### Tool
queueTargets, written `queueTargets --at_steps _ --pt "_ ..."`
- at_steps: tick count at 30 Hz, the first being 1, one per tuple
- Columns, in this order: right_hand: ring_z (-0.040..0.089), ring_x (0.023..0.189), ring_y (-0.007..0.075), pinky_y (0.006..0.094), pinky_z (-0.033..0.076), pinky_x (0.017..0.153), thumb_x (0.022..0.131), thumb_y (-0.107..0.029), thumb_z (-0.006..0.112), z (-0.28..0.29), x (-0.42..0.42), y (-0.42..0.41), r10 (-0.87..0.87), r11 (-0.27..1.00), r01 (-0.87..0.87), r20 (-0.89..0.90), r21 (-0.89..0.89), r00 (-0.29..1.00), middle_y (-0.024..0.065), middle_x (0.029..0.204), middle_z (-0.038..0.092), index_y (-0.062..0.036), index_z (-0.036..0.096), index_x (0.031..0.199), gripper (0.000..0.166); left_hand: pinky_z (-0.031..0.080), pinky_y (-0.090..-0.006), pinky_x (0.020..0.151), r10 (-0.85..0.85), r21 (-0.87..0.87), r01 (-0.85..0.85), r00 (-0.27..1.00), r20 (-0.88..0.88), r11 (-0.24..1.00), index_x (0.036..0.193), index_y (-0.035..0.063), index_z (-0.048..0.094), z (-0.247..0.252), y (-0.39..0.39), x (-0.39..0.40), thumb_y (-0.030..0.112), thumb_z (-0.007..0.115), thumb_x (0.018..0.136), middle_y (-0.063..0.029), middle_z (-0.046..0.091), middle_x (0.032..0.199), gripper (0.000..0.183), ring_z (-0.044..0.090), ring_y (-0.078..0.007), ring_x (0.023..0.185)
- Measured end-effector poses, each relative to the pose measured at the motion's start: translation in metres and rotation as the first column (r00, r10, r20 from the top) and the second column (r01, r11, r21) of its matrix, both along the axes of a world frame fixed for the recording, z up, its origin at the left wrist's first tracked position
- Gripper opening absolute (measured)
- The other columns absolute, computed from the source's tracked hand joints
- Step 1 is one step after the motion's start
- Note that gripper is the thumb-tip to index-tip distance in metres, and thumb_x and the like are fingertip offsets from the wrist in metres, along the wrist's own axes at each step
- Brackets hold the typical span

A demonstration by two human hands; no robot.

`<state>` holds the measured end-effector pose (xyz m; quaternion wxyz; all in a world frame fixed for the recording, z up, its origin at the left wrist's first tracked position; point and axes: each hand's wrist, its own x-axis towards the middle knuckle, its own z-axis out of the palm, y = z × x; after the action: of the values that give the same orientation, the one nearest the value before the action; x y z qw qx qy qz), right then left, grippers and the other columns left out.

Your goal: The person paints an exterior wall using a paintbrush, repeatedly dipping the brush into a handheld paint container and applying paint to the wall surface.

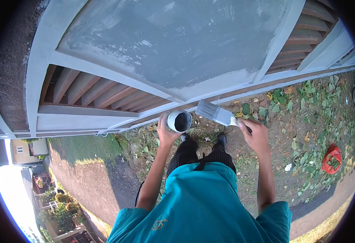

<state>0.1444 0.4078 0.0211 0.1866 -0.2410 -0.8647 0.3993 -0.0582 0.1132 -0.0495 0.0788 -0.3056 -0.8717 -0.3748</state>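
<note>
My left hand (167,130) is closed around a small round paint container (179,121), whose open top shows a dark inside and pale smears on its rim. In my right hand (254,132) is the handle of a wide flat paintbrush (215,112). Its greyish bristles point left and up, close to the foot of the wall and apart from the container. Ahead stands a wall panel (177,45) with patchy grey-blue paint and paler streaks. A light-coloured frame (110,71) surrounds the panel.
Slatted vents (95,88) flank the panel at left and right. Leafy creepers (311,121) and litter cover part of the ground at right, with a red plastic bag (331,159) among them. My shoes (221,138) stand on soil near the wall. A path (86,182) runs at left.
</note>
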Motion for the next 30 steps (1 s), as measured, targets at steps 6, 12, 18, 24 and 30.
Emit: queueTargets --at_steps 6,12,18,24,30 --pt "0.066 0.064 0.0243 0.0355 0.050 0.054 0.087 -0.034 0.068 0.042 0.007 -0.014 0.186 0.979 -0.187 0.011 0.076 0.982 0.0048 0.076 0.069 -0.0182 0.076 0.094 0.019 0.048 -0.0451 0.095 -0.043 0.004 0.043 0.998 -0.042 0.999 0.120 0.0002 0.056 0.002 0.000 -0.001 0.016 0.090 0.050 -0.0196 0.059 0.120 0.080 0.058 -0.0387 0.112" --pt "0.064 0.063 0.0265 0.0384 0.049 0.055 0.088 -0.033 0.067 0.053 0.002 -0.014 0.241 0.956 -0.259 0.134 0.138 0.961 0.0059 0.072 0.067 -0.0167 0.076 0.089 0.019 0.049 -0.0461 0.095 -0.038 0.001 0.038 0.996 -0.081 0.999 0.121 -0.0004 0.055 0.003 0.003 0.012 0.016 0.090 0.051 -0.0206 0.060 0.118 0.080 0.058 -0.0397 0.111" --pt "0.064 0.065 0.0271 0.0399 0.048 0.056 0.089 -0.031 0.065 0.060 0.000 -0.023 0.262 0.916 -0.316 0.227 0.247 0.938 0.0069 0.070 0.065 -0.0145 0.074 0.086 0.018 0.049 -0.0458 0.094 -0.079 -0.019 0.077 0.985 -0.151 0.997 0.121 -0.0001 0.056 0.001 0.003 0.024 0.021 0.093 0.050 -0.0197 0.061 0.118 0.083 0.059 -0.0384 0.110" --pt "0.065 0.066 0.0299 0.0418 0.051 0.061 0.088 -0.020 0.066 0.068 -0.008 -0.060 0.319 0.937 -0.334 0.136 0.104 0.938 0.0107 0.078 0.065 -0.0090 0.070 0.091 0.012 0.049 -0.0459 0.094 -0.116 -0.021 0.114 0.985 -0.126 0.993 0.117 0.0002 0.058 0.007 0.002 0.032 0.019 0.091 0.052 -0.0192 0.060 0.120 0.075 0.059 -0.0383 0.111" --pt "0.063 0.070 0.0277 0.0383 0.051 0.063 0.085 -0.010 0.071 0.072 -0.026 -0.091 0.117 0.895 -0.278 -0.417 -0.349 0.901 0.0116 0.080 0.062 -0.0047 0.063 0.096 0.015 0.050 -0.0461 0.091 -0.062 0.028 0.066 0.990 -0.124 0.997 0.117 -0.0018 0.057 0.011 0.009 0.039 0.023 0.091 0.055 -0.0217 0.063 0.115 0.074 0.062 -0.0396 0.105"
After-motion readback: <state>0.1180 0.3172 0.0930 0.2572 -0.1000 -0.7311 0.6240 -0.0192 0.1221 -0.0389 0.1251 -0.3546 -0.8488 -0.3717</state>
